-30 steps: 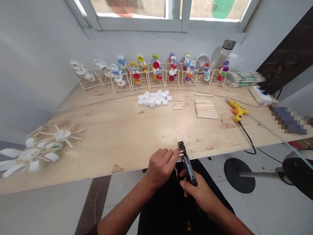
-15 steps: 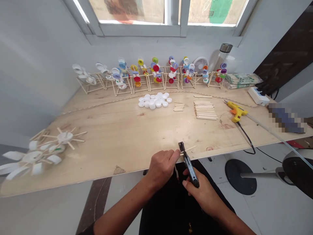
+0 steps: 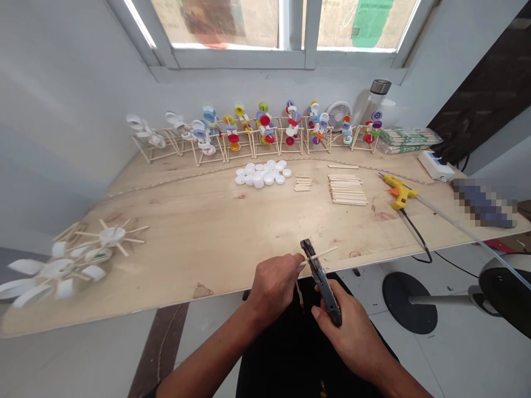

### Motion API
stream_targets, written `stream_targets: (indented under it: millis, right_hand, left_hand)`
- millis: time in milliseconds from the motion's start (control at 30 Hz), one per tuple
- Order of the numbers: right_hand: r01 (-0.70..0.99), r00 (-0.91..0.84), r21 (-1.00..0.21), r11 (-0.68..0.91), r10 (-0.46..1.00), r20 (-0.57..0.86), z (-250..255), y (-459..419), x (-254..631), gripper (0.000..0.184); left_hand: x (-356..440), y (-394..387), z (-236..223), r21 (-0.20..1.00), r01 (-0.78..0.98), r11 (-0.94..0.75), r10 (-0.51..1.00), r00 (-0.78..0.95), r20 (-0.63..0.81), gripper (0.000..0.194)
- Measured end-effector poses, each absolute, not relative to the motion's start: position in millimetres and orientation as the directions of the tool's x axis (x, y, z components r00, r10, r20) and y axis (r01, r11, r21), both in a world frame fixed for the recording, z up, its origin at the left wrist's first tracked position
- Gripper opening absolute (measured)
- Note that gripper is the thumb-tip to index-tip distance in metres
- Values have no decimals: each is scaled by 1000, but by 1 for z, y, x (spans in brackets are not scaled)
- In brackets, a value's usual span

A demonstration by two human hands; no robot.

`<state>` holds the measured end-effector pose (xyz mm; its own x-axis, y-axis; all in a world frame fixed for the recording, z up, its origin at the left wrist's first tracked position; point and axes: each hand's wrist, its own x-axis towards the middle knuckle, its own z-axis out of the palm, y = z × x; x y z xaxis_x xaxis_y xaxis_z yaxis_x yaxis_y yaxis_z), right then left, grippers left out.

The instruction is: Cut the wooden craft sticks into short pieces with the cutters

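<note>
My left hand (image 3: 277, 284) pinches a thin wooden stick (image 3: 326, 254) near the table's front edge. The stick points out to the right and crosses the head of a pair of dark pliers (image 3: 317, 271). My right hand (image 3: 350, 326) is wrapped round the pliers' handles, with the jaws up and to the left, close to my left fingertips. Whether the jaws touch the stick I cannot tell. Beyond my hands lie a stack of wooden sticks (image 3: 347, 189), a small group of shorter sticks (image 3: 303, 183) and a cluster of white bottle caps (image 3: 269, 178).
A yellow glue gun (image 3: 400, 190) rests at the right with its cord over the edge. White wheel-like stick pieces (image 3: 112, 236) lie at the left. Along the wall stand several stick frames with coloured caps (image 3: 264, 132), a small fan (image 3: 339, 116) and a bottle (image 3: 375, 99).
The stick has shifted a little and shows more clearly across the pliers' head. The pliers have tilted slightly, and my right hand has moved slightly right and down. The camera view has shifted slightly.
</note>
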<state>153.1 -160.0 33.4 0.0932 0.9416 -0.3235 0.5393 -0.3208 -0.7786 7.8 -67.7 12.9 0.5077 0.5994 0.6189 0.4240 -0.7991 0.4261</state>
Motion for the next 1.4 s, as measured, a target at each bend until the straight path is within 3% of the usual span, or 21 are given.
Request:
stream_targets:
  millis: [233,433,800,1400]
  right_hand:
    - [567,107,-774,-281,957,-269,37,-156,154,16]
    - [555,89,-796,-244,968,-235,35,-156,154,14]
    - [556,81,-807,-201,979,-188,33,-159,156,17]
    - [560,79,-796,-227,972,-222,24,-163,154,8]
  left_hand:
    - [9,-67,24,734,318,-600,759,516,396,16]
    - [7,-65,34,868,237,-437,794,554,249,19]
    - [3,-64,42,937,181,-298,769,628,123,22]
    - [-2,-61,43,952,181,-248,717,695,55,21]
